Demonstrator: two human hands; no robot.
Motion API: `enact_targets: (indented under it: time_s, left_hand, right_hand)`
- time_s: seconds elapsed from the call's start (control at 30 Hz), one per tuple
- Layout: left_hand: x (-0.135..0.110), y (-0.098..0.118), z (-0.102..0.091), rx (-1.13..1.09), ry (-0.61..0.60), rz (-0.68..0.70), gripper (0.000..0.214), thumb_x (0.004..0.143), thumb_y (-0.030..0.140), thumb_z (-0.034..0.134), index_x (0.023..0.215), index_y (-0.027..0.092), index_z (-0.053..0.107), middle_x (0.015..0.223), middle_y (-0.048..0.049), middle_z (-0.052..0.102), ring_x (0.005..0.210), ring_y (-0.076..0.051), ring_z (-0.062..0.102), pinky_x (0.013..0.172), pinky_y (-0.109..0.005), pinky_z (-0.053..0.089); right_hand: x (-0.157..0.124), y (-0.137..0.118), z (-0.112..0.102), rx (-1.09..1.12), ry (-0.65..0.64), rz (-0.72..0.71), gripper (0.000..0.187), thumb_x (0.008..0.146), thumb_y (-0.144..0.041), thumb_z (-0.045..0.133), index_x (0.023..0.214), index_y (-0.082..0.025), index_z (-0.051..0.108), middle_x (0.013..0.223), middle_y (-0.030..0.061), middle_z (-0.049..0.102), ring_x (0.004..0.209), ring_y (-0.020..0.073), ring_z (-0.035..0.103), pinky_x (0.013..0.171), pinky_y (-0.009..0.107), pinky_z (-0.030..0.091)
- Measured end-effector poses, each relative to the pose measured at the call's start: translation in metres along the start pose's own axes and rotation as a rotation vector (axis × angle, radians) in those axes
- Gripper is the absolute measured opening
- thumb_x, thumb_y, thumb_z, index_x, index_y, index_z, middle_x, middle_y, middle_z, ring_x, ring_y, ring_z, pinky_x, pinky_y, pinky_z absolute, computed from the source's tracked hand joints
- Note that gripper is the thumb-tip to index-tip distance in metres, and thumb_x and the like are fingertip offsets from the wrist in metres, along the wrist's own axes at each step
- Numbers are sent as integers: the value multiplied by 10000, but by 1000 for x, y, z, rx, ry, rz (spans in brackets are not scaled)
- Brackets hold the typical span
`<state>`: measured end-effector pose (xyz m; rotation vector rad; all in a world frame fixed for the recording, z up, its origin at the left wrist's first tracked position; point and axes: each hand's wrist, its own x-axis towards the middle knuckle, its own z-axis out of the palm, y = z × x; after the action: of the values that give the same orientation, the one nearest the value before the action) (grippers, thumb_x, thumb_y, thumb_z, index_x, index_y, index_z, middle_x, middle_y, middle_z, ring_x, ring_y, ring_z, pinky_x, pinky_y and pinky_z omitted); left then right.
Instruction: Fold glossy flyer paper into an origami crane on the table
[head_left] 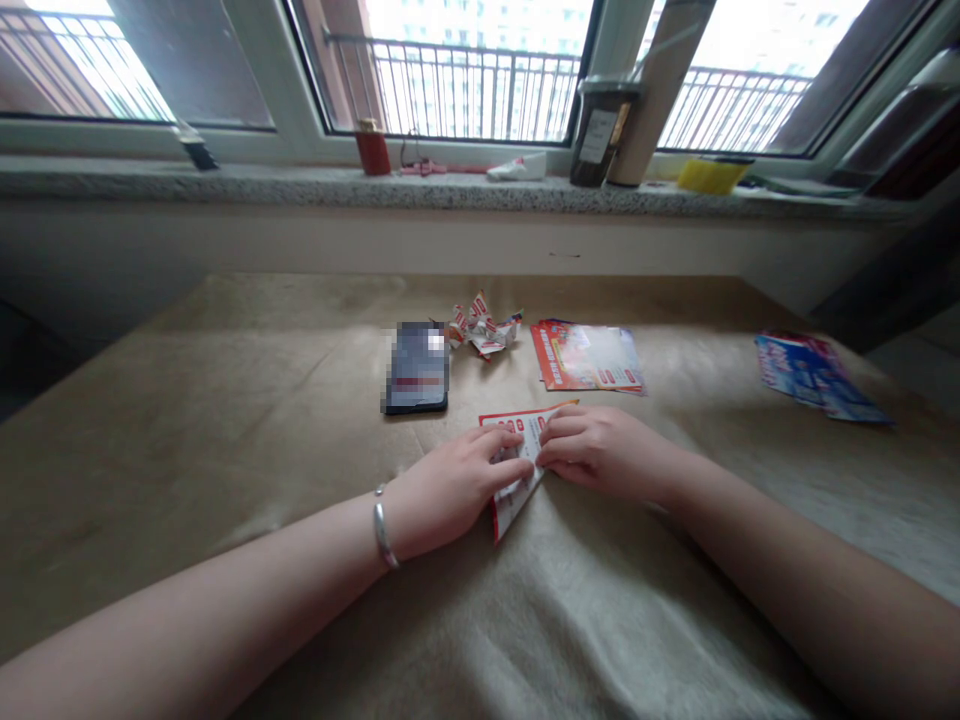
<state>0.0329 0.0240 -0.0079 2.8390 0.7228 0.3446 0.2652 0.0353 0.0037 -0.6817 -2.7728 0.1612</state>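
Note:
A printed paper sheet (507, 505), white with a red border and folded to a triangle, lies on the table before me. My left hand (465, 480) presses down on its left part, fingers stretched out and thumb apart from them. At the slanted right edge, my right hand (600, 450) has its fingers bent and closed on the fold; its fingertips partly hide the paper. Just beyond are a stack of colourful flyers (589, 358) and a folded star-like paper shape (486, 328) with several points.
A dark phone (417, 368) lies left of the paper shape. Blue leaflets (817, 375) are fanned at the right. The tan-covered table (225, 430) ends below a stone windowsill (300, 188), which bears a red cylinder (373, 148), a dark lidded container (598, 135) and a yellow item (711, 176).

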Motion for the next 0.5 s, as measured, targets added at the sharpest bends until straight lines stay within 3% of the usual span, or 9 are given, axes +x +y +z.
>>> enact_targets:
  time_s: [0.2, 0.5]
  left_hand:
    - [-2, -2, 2, 13, 39, 32, 324, 902, 123, 444, 1200, 210, 539, 1286, -107, 498, 1154, -224, 506, 952, -395, 460]
    - [0, 2, -2, 7, -13, 48, 279, 904, 124, 445, 1153, 175, 560, 1232, -105, 541, 1175, -222, 489, 989, -383, 443]
  right_hand:
    - [1, -6, -8, 35, -75, -9, 202, 871, -142, 465, 902, -180, 661, 911, 52, 654, 875, 151, 582, 793, 282, 465]
    - [-4, -17, -10, 30, -127, 48, 235, 872, -122, 455, 933, -184, 673, 946, 66, 646, 874, 161, 586, 798, 308, 487]
